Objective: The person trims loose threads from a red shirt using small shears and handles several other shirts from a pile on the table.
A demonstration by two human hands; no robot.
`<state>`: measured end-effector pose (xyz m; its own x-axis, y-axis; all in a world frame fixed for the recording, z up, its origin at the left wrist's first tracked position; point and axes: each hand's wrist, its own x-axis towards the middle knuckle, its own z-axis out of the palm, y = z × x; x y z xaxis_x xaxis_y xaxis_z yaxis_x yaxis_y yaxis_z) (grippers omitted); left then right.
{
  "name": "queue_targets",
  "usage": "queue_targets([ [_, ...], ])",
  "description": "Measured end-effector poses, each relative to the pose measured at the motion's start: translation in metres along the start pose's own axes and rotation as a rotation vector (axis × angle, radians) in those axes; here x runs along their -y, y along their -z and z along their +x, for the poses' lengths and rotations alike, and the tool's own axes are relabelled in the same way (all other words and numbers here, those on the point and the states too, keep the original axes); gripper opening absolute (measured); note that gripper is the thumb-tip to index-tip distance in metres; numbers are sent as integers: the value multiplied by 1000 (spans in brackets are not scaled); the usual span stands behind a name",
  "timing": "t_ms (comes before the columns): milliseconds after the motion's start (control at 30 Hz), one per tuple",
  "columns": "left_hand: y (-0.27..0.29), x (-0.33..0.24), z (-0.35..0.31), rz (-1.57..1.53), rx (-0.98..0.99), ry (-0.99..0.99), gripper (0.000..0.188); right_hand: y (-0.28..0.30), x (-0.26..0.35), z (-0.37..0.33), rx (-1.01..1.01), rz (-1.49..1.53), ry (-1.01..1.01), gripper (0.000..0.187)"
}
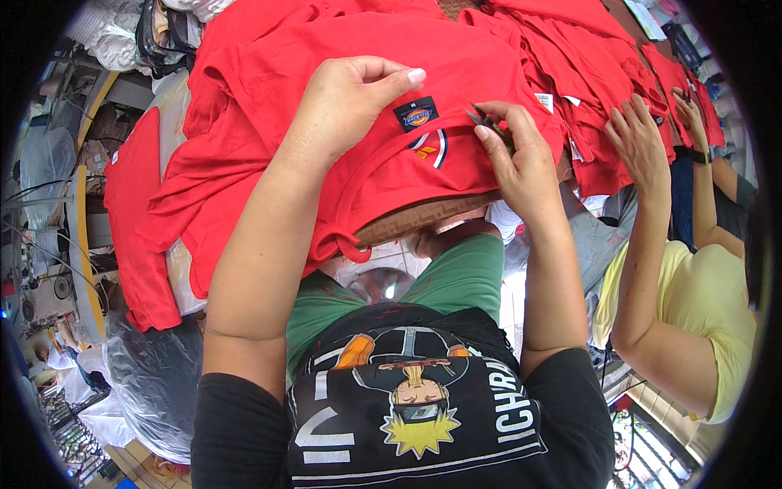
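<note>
Red T-shirt (342, 106) lies atop a stack on the table. Left hand (346, 102) presses flat beside its dark neck label (415, 113); right hand (521, 159) pinches small thread snips (486, 121) at the collar. Best practice: keep fabric taut, cut only loose threads.

Red shirt (358, 106): matt knit cloth; neck label (415, 114) woven; clear bags (155, 375) glossy plastic.

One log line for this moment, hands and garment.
left hand: flat on red shirt near neck label | right hand: holding small snips at collar
</note>
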<state>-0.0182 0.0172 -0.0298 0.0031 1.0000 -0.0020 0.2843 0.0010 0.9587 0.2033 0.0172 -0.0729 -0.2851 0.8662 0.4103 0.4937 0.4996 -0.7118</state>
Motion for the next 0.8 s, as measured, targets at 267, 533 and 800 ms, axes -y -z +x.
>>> queue_targets([
  [267,-12,-11,-10,-29,48,-68,24,-8,4,-1,16,-93,60,16],
  [533,-1,-52,-60,85,477,-622,22,10,11,1,-23,-210,85,12],
  [800,78,-91,-122,133,217,-705,32,23,28,5,-89,-125,61,27],
])
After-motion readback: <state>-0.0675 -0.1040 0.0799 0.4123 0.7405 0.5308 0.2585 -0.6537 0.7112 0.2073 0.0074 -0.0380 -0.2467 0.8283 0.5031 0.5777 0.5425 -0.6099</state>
